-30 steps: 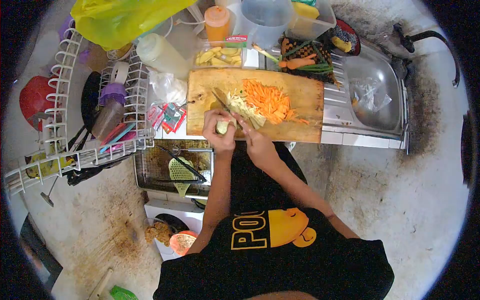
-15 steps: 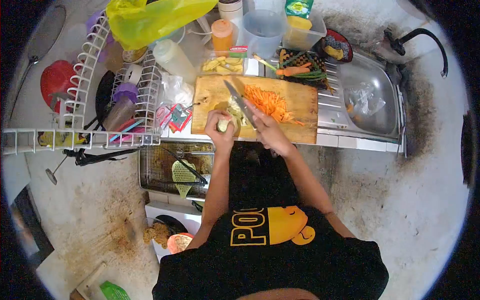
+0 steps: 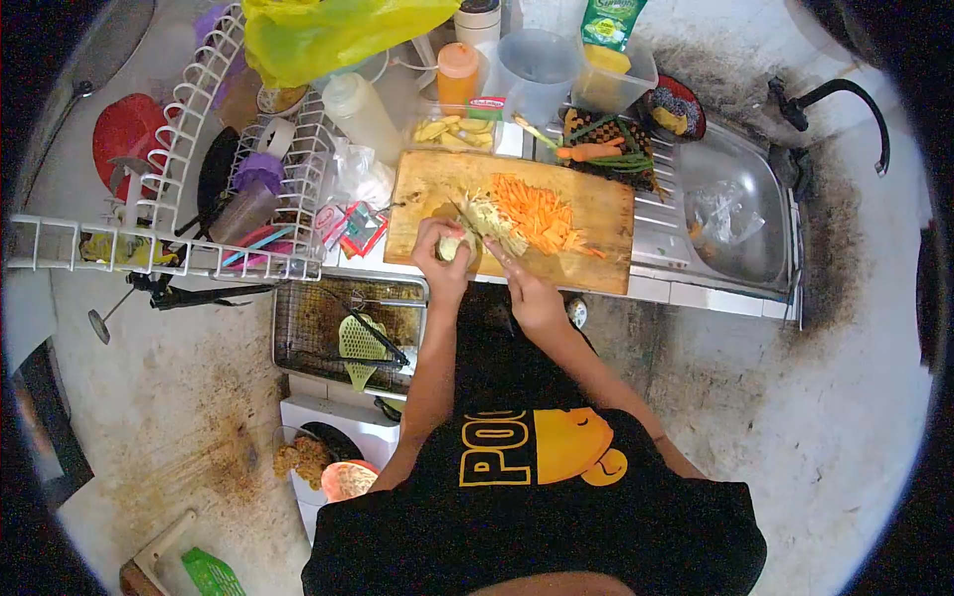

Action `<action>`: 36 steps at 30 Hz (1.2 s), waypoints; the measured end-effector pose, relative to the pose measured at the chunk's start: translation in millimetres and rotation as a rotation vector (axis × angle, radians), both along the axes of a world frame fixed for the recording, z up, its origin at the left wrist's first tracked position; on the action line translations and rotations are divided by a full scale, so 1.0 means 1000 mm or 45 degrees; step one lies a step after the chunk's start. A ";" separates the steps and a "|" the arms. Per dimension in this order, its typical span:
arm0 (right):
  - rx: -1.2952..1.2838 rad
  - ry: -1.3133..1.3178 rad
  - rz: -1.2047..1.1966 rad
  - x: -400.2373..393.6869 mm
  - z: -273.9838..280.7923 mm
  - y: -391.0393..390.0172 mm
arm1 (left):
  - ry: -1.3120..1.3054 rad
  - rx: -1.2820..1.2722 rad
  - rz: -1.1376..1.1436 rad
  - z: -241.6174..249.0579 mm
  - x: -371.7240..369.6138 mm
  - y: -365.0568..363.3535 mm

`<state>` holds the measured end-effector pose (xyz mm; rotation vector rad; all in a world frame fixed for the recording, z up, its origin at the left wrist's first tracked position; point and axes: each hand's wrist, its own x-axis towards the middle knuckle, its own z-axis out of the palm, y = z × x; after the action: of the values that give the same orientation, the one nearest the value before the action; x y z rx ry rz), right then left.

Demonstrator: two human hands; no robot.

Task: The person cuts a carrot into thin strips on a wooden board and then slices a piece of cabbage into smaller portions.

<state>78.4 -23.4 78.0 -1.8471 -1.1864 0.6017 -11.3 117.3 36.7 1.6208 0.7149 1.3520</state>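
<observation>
A wooden cutting board (image 3: pixel 422 184) lies on the counter before me. Near its front edge my left hand (image 3: pixel 435 246) is closed around a pale green piece of cabbage (image 3: pixel 452 250). My right hand (image 3: pixel 537 300) grips a kitchen knife (image 3: pixel 471 223), its blade lowered beside the cabbage, close to my left fingers and partly hidden. Fine pale shreds (image 3: pixel 504 231) lie just right of the blade. Beyond them spreads a heap of orange carrot strips (image 3: pixel 542 214).
A clear tub of yellow pieces (image 3: pixel 452 131) stands behind the board. To the right are a dark woven tray with a carrot (image 3: pixel 591 151) and green beans, then a metal sink (image 3: pixel 740 248). A white dish rack (image 3: pixel 159 214) occupies the left; a yellow bag (image 3: pixel 328 35) hangs above.
The knife has come down from its raised position to the cabbage, and my right hand has dropped lower. More pale shreds show beside the carrot strips. The view has shifted slightly.
</observation>
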 end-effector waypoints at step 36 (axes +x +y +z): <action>-0.471 0.313 0.049 0.051 0.010 -0.034 | 0.197 0.109 0.273 0.006 -0.004 0.003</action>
<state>128.9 -57.9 87.8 -1.9833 -0.9960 1.0967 -15.7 119.9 42.7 1.7709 0.9572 1.4352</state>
